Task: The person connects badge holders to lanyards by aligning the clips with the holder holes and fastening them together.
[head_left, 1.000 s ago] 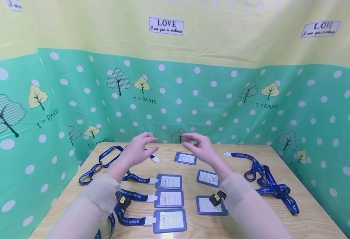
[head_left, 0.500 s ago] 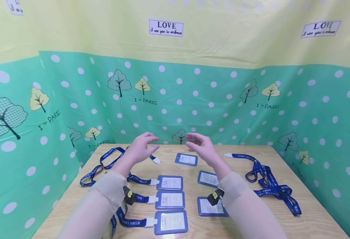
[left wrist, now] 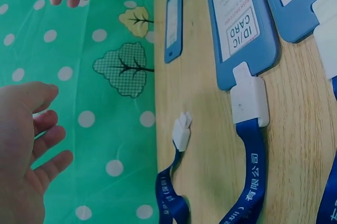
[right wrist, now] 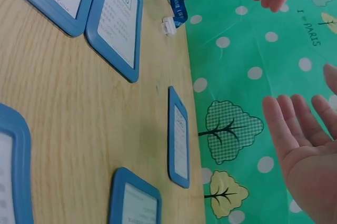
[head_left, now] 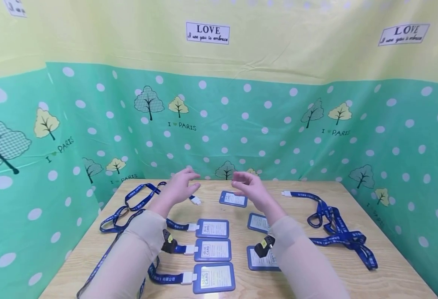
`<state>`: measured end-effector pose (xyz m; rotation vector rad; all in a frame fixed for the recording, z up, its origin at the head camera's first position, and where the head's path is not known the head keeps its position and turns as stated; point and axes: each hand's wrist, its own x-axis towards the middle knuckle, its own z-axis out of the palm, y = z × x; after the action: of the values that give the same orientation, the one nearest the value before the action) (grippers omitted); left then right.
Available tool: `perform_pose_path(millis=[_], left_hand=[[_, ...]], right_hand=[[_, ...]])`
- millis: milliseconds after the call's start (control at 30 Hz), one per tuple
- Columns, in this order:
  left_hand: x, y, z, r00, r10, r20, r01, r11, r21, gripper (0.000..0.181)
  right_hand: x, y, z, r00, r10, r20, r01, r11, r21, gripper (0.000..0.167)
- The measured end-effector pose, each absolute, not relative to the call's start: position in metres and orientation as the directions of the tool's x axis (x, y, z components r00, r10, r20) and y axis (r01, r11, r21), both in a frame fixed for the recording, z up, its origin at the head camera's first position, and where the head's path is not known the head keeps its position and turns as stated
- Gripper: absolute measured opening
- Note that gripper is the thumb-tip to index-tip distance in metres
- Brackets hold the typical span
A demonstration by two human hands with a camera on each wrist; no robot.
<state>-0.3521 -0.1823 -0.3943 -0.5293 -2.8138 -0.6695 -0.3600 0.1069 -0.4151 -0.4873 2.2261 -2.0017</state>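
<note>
Above the table, my left hand (head_left: pixel 178 187) hovers with relaxed, slightly bent fingers and holds nothing. My right hand (head_left: pixel 251 189) faces it across a gap, also empty, its fingers loosely bent. Beyond and between them lies a loose blue card holder (head_left: pixel 233 199); in the right wrist view this holder (right wrist: pixel 178 137) is well apart from the hand (right wrist: pixel 310 155). A white lanyard clip (head_left: pixel 195 200) lies near the left hand. In the left wrist view the same clip (left wrist: pixel 181 132) rests on the wood, away from the left hand (left wrist: pixel 31 150).
Three card holders on blue lanyards form a column, the nearest (head_left: pixel 214 278) at the front. Two more holders (head_left: pixel 258 223) lie partly behind the right forearm. A tangled lanyard (head_left: pixel 338 234) covers part of the right side. Patterned green cloth (head_left: pixel 189 137) hangs behind the wooden table (head_left: pixel 383 265).
The left forearm has shifted slightly right, uncovering more lanyard at the left. The right hand has dropped slightly, its wrist moving a little left. The objects on the table lie as before.
</note>
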Motion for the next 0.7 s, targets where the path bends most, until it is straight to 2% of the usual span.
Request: perform_pose_path(millis=[400,567,700], left_hand=[[-0.365,-0.173,-0.415,-0.940,0.316,0.129,0.341,0.885,0.316,0.037],[-0.363,-0.170,-0.421,-0.942,0.329,0.061,0.334,0.909,0.250,0.036],[-0.360,-0.168,-0.425,-0.951,0.309,0.007,0.301,0.922,0.243,0.036]], right_hand=[[-0.362,0.095,-0.438,-0.951,-0.308,0.034,-0.046,0.032,-0.998,0.052],[-0.360,0.090,-0.445,-0.943,-0.332,-0.004,0.003,0.003,-1.000,0.054],[-0.358,0.088,-0.451,-0.939,-0.343,-0.027,0.026,0.006,-1.000,0.052]])
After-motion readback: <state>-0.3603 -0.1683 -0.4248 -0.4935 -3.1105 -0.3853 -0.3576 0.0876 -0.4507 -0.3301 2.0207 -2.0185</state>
